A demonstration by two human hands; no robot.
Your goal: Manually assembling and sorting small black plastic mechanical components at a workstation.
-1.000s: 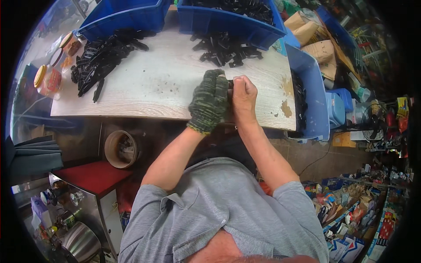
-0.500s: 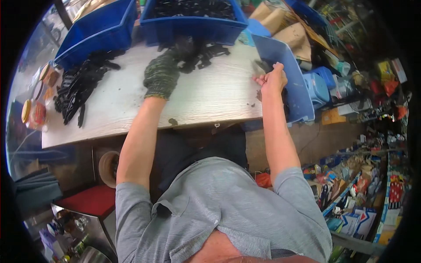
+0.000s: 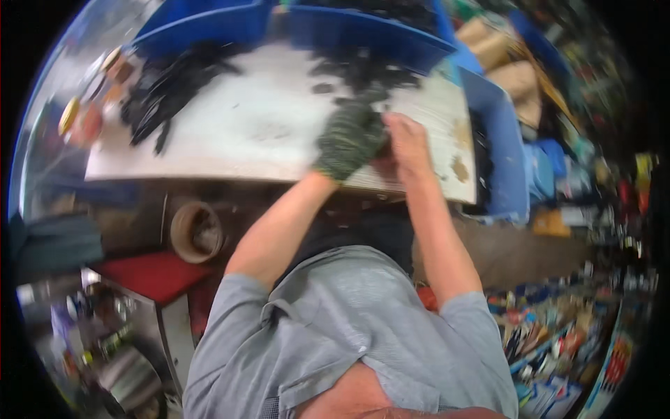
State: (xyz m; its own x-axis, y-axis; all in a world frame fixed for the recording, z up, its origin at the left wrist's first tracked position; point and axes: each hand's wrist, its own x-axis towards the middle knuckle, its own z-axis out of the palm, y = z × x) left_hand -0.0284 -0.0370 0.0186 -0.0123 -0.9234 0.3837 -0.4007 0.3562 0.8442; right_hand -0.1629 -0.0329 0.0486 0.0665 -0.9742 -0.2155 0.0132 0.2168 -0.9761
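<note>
My left hand point(image 3: 349, 141), in a dark green-grey knit glove, is over the white tabletop point(image 3: 272, 112) in front of a pile of small black pieces point(image 3: 366, 73). Its fingers look curled in, but blur and the dark pile hide what they hold. My bare right hand point(image 3: 412, 145) is close against its right side, fingertips toward the glove. Motion smears those fingers, so their grip does not show. Behind the pile stands a blue bin point(image 3: 370, 35) with more black pieces inside. A lighter blue bin point(image 3: 513, 160) at the table's right end also contains black pieces.
Long black pieces point(image 3: 178, 87) are heaped on the table's left part, beside jars point(image 3: 84, 124) along the edge. Another blue bin point(image 3: 202, 28) stands behind them. Below the table are a round tan container point(image 3: 197, 232) and a red-topped cabinet point(image 3: 150, 274). Cluttered goods fill the right side.
My right hand has come left from the light blue bin to meet my gloved left hand. The left hand has drawn back from the black pile toward me. The view has shifted.
</note>
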